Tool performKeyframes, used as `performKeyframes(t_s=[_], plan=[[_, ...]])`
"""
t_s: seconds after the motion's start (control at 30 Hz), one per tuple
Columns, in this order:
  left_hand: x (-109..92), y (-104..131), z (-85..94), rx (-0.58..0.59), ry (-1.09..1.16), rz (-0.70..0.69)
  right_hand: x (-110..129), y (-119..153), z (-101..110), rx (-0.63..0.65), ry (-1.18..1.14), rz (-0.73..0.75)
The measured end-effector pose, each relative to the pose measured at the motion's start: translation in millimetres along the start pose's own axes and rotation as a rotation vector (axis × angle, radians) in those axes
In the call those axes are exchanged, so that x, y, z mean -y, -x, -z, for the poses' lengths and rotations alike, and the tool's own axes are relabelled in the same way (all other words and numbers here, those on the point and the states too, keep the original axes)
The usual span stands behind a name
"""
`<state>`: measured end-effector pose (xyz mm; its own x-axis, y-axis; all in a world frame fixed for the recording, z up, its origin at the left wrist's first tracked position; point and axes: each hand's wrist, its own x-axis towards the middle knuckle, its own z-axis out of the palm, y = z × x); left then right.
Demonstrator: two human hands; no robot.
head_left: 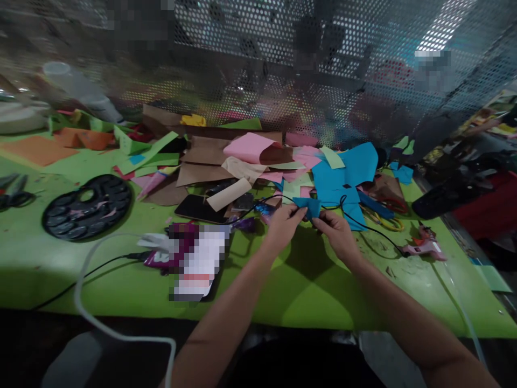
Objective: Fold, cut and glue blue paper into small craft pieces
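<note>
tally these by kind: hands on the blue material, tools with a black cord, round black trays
Hands: 2 (left hand and right hand, both on the blue material)
Corded tools: 2 (purple tool, pink tool)
Round black tray: 1
Total: 5

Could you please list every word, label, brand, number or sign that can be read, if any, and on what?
No text can be read.
Phone: display pixelated, unreadable.
Pink glue gun: any markings too small to read.
Held blue felt piece: no lettering visible.
</note>
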<state>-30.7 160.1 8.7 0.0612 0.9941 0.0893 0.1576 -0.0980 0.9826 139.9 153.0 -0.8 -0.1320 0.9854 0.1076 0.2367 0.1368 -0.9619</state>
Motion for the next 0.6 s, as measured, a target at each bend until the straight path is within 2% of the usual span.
performKeyframes(t_s=[0.17, 0.27, 0.37, 0.5, 0.6], plan=[[1.4, 3.3, -8.2, 0.014, -0.03, -0.072, -2.6, 0.8, 2.4, -0.049, -0.011, -0.018], [2.0, 3.9, -10.4, 0.034, -0.078, -0.11, -4.3, 0.1, 3.6, -0.033, -0.017, -0.024], [0.6, 4.6, -9.4, 0.016, -0.17, -0.116, -4.2, 0.2, 3.9, -0.006, 0.0, -0.017], [-3.0, 5.7, -8.0, 0.013, -0.229, -0.114, -2.0, -0.1, 4.4, -0.09, 0.045, 0.016], [-4.2, 6.1, -8.8, 0.015, -0.227, -0.088, -1.7, -1.1, 4.5, -0.098, 0.019, 0.02]])
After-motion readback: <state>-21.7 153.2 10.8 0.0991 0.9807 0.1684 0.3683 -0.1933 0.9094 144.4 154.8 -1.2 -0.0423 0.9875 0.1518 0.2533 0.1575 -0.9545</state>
